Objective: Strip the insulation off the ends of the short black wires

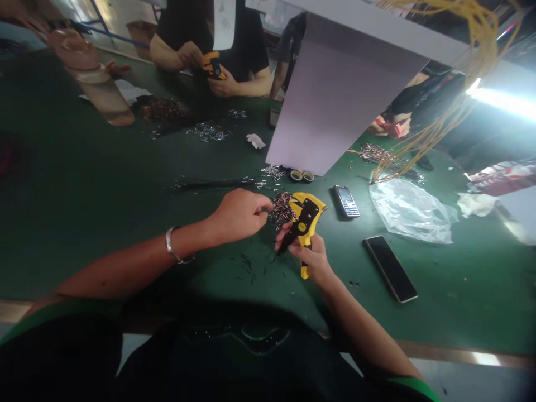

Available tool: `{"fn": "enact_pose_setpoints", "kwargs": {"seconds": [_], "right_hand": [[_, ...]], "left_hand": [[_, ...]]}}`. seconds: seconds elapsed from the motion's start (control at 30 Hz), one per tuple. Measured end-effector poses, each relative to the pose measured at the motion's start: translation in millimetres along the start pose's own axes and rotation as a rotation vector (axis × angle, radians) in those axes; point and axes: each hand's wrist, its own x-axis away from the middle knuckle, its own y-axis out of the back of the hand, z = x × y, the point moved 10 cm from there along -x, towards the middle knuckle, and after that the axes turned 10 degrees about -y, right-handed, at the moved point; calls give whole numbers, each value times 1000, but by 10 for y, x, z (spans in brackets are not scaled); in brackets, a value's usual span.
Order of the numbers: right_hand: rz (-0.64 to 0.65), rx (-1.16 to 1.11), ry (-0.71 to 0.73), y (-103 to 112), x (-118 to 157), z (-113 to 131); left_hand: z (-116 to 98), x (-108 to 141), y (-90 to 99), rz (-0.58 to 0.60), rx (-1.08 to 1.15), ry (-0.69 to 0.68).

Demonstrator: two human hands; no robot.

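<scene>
The left hand (238,216) reaches forward, its fingertips pinched together on a heap of short stripped wires (282,211). The right hand (313,259) closes around a yellow wire stripper (304,223) just beside them, near the green workbench's (473,290) front edge. A smartphone (390,268), keypad phone (346,201) and clear plastic bag (410,215) lie rightward; a co-worker (247,44) sits across the far edge.

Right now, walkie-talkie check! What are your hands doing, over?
Right hand gripping yellow stripper. Left hand at wire bits. Small phone beside stripper.
</scene>
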Motion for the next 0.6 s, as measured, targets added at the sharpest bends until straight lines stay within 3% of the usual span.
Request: {"fn": "enact_pose_setpoints", "kwargs": {"seconds": [0.17, 0.6], "right_hand": [[6, 9, 1, -2, -2, -7], [-26, 10, 38, 46, -2, 16]], "left_hand": [[-53, 21, -45, -22, 56, -9], [82, 86, -34, 4, 206, 141]]}}
